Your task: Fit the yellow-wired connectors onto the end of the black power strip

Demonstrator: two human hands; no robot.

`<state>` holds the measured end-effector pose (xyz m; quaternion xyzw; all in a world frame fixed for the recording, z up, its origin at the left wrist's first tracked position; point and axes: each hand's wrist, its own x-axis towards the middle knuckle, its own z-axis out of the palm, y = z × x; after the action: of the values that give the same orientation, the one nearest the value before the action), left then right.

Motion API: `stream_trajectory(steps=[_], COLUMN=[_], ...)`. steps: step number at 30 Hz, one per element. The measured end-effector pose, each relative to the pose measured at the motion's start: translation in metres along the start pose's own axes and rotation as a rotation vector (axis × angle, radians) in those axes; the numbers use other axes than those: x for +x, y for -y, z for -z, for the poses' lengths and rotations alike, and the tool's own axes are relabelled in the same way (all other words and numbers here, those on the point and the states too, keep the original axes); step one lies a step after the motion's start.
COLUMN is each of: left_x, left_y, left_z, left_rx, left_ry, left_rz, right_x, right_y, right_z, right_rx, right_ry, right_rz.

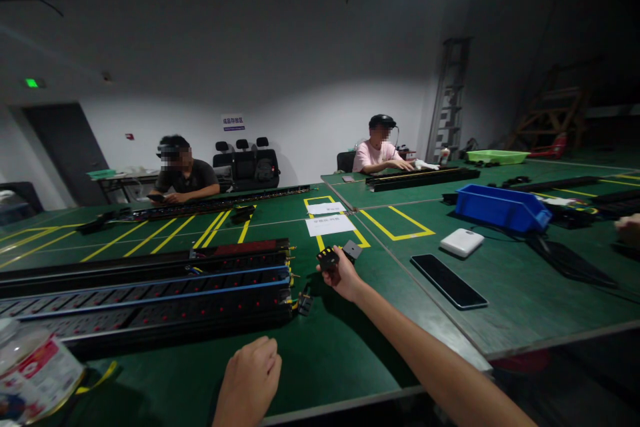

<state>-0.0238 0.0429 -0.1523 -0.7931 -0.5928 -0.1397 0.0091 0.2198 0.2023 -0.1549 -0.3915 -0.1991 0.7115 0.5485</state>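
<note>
My right hand (343, 277) reaches over the green table, closed on small black plastic pieces (327, 257). A square grey-black piece with a small hole (353, 251) shows beyond its fingers. My left hand (253, 377) is near the front table edge, its fingers curled into a fist with no object showing. Left of my right hand lie long black socket strips (200, 297) with red dots and blue edges. Wires stick out of their right ends. A small black block (305, 302) hangs or lies by those wire ends; which one, I cannot tell.
White paper labels (329, 225) lie ahead. On the right are a phone (449, 281), a white power bank (462, 243) and a blue bin (503, 207). A plastic jar (37, 373) stands front left. Two people (185, 177) sit across the tables; another person's hand (629, 230) is at far right.
</note>
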Motion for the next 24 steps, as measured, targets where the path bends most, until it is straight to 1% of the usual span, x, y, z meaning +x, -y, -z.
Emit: stream_trajectory(steps=[3,15,24], left_x=[-0.0004,-0.0004,-0.0003], left_y=[0.0007,-0.0006,0.0009], left_z=[-0.0008,0.0011,-0.0013], left_rx=[-0.001,0.009,0.034], left_ry=[-0.005,0.016,0.032], left_rz=[-0.005,0.003,0.0], right_x=[-0.0014,0.0038,-0.0005], right_y=[0.0007,-0.0012,0.0005], right_z=[-0.0015,0.0032,-0.0006], right_rx=[-0.001,0.014,-0.001], right_ry=[-0.029,0.021,-0.004], right_rz=[-0.009,-0.011,-0.012])
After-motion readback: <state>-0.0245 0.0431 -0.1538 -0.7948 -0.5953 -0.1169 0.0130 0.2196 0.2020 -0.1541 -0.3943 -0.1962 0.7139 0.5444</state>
